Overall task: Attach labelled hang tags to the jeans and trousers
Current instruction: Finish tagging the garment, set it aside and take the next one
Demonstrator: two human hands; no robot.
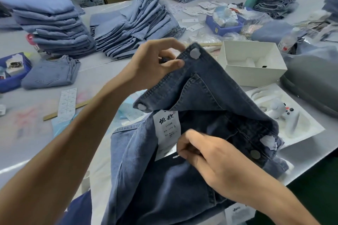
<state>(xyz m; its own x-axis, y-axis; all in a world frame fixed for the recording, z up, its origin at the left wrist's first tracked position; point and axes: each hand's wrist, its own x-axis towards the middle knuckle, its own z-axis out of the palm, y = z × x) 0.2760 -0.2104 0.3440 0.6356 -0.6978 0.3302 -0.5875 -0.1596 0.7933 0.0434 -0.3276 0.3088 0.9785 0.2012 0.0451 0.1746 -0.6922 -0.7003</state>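
Progress looks like mid-attachment on this one pair. The dark jeans [201,115] are held up off the desk [36,129], waistband opened toward the camera. The left hand [155,64] pinches the top edge of the waistband between thumb and fingers, just beside a paper-covered button. The right hand [215,162] is curled at the bottom edge of the white hang tag [167,128], fingers pinching something small there, maybe the string or fastener, too small to tell. The tag already has printing on it and sits at the inside of the waistband, but I can't say if it's actually fixed yet, so I'd call this pair not finished.

Plenty left, I'd guess: tall stacks of folded lighter jeans [54,23] sit further back, and whether those are tagged I can't see.

Desk is a pale grey sheet, pretty cluttered: a strip of printed labels [67,104] over a wooden ruler, an open white box [254,71], blue bins [223,25] of bits, loose tags scattered around. Another person is working at the far end.
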